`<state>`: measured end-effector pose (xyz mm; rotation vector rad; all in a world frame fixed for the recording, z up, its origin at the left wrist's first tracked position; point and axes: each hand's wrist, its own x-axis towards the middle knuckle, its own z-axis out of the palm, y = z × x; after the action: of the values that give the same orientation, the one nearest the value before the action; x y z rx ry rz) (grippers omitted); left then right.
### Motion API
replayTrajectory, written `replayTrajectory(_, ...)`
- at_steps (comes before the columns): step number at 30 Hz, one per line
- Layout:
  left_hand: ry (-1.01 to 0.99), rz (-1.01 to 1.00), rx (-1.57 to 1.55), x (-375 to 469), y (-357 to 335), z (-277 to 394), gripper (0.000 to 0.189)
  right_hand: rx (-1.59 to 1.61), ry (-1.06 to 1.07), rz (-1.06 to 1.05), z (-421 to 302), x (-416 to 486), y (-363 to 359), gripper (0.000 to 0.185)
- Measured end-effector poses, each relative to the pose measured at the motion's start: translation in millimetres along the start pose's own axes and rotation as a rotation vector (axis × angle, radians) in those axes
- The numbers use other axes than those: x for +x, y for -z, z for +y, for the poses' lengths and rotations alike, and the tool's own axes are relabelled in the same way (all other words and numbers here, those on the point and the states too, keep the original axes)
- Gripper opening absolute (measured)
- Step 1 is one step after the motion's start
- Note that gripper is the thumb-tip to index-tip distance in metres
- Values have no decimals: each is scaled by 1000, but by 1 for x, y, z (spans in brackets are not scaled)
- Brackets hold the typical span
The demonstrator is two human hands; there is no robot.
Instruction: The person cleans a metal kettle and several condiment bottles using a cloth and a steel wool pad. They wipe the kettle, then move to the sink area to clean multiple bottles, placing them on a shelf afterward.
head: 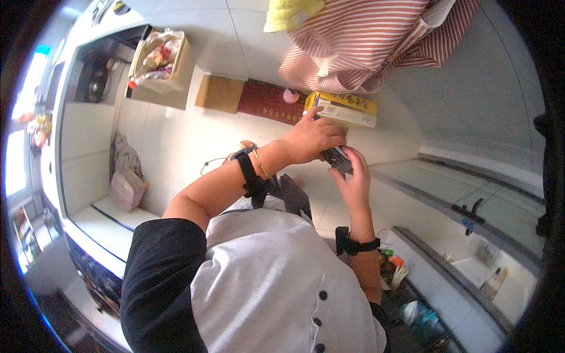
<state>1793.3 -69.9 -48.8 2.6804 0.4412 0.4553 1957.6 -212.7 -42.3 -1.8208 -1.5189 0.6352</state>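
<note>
A small dark object [337,159] with pale edges or markings is between my two hands; what it is cannot be made out. My left hand [315,134] curls over its upper end from the left. From the right, my right hand [356,176] holds its lower end between thumb and fingers. Just beyond my left fingers lies a yellow and white cardboard box [364,115] bearing writing. It sits by the end of a dark red mat or board [269,105], with a round pink item [291,95] on it. Black bands circle both wrists.
A brown panel [218,93] adjoins the red piece. A cream bin [180,73] with wrappers stands upper left. Red-and-white striped cloth [353,35] hangs at the top beside a yellow cloth [291,13]. At the right, a grey-framed glass panel [459,212] runs diagonally.
</note>
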Motion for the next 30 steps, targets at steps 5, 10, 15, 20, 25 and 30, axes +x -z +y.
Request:
replayTrajectory(5,243,-20,-65,15,-31,21,68,-57,43,-133,52,25,29,44)
replayTrajectory(10,332,48,-143,28,-55,-12,82,-89,61,-184,100,52,43,43)
replayTrajectory(15,580,4,-219,30,-92,-53,74,-261,20,-195,145,80,71,41)
replayTrajectory(20,813,-93,-349,23,-115,-69,58,-382,-22,-228,184,114,94,43)
replayTrajectory(25,1041,-5,-375,18,-142,-61,54,-496,142,-374,216,171,92,43)
replayTrajectory(30,1178,76,-340,25,-189,-52,50,-594,226,-511,238,214,62,44)
